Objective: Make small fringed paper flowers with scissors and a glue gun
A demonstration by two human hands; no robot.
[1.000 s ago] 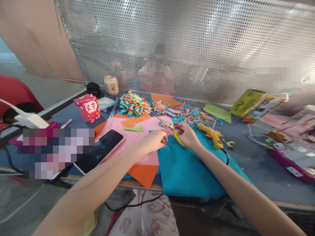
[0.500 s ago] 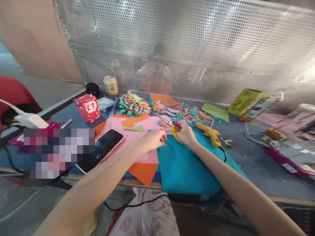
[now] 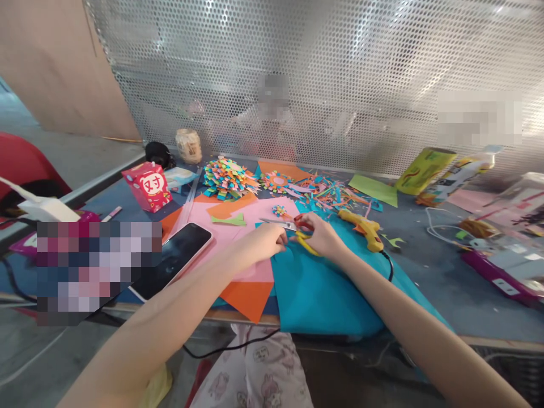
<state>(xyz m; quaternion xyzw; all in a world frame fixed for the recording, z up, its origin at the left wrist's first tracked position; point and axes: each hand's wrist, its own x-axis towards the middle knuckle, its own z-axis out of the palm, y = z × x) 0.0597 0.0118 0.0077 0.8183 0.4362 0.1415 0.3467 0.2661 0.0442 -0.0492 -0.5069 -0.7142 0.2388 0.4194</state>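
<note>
My right hand (image 3: 318, 233) is closed around a pair of scissors (image 3: 306, 243) with yellow handles; the blades point left across the pink paper (image 3: 263, 210). Beside it, my left hand (image 3: 272, 240) has its fingers curled together at the upper left part of a large blue paper sheet (image 3: 327, 300), which creases there. A small multicoloured paper flower (image 3: 279, 211) lies just beyond the blades. To the right of my right hand rests a yellow glue gun (image 3: 364, 228) on the blue sheet.
A fringed paper ball (image 3: 229, 178), a larger paper flower (image 3: 275, 182) and loose strips (image 3: 331, 191) lie behind my hands. On the left are a phone (image 3: 174, 260) and a red packet (image 3: 148, 187); a purple power strip (image 3: 501, 277) is at right. A perforated metal panel (image 3: 340, 68) stands behind.
The scissors have turned so their blades lie flatter and nearer my left hand, below the small flower. My right hand has shifted slightly down; the left has hardly moved.
</note>
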